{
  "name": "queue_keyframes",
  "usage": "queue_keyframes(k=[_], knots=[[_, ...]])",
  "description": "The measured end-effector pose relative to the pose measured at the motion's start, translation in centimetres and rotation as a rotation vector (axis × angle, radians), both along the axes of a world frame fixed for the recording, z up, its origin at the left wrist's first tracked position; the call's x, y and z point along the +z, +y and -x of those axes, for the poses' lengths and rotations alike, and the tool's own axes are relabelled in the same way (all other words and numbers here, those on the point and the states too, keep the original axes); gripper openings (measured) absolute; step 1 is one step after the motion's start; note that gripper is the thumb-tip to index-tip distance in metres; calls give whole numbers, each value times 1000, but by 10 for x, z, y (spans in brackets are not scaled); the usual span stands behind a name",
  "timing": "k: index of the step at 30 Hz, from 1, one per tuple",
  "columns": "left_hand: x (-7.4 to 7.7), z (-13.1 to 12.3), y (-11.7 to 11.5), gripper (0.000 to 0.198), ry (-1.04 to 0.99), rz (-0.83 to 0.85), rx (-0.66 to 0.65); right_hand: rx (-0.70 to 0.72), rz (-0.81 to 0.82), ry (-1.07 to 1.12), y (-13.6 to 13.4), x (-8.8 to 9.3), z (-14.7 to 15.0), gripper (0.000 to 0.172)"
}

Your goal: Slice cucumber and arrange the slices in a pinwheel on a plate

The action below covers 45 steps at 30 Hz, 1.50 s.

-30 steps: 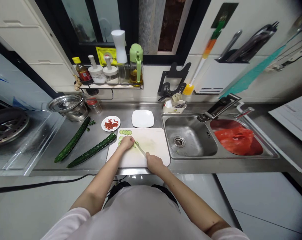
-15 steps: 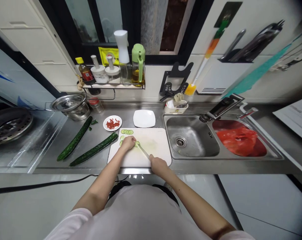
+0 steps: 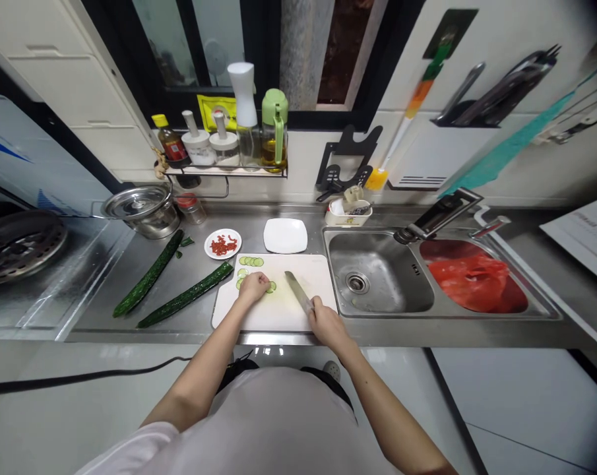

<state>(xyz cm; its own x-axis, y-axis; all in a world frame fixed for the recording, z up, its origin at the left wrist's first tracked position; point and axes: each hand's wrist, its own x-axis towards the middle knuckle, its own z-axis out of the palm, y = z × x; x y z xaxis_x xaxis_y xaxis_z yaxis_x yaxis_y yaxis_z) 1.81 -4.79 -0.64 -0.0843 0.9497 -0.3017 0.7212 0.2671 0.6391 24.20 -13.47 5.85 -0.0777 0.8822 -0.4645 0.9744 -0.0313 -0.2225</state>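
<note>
My right hand (image 3: 326,323) is closed round the handle of a kitchen knife (image 3: 298,290), whose blade lies flat over the middle of the white cutting board (image 3: 268,313). The blade is apart from the cucumber slices. At the board's left side my left hand (image 3: 253,288) is closed, its fingertips pinched at a small cucumber slice (image 3: 272,287). Part of that slice is hidden by the fingers. Behind this hand, a row of overlapping cucumber slices (image 3: 251,262) lies at the board's far left corner. More slices show partly beside the hand.
Two whole cucumbers, a nearer cucumber (image 3: 184,295) and a farther cucumber (image 3: 150,277), lie left of the board. A small plate of chopped red pieces (image 3: 223,244) and a white square plate (image 3: 285,235) stand behind it. The sink (image 3: 382,264) is to the right.
My right hand has drawn the knife away to the right from the slices at my left fingertips, and the blade has turned flatter. My left hand has barely moved.
</note>
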Motion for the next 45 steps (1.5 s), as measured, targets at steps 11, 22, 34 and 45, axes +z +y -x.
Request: queue_keyframes(k=[11,22,34,45], knots=[[-14,28,-37,12,-143,-144,249,-49,-17,45,5,-19,6,24],[-17,73,-38,13,-93,-153,382,-33,16,-7,11,-13,8,27],[-11,78,-36,14,25,-89,357,-21,-9,-1,11,-16,7,26],[-11,75,-38,12,87,-96,308,-25,20,-8,9,-15,7,25]])
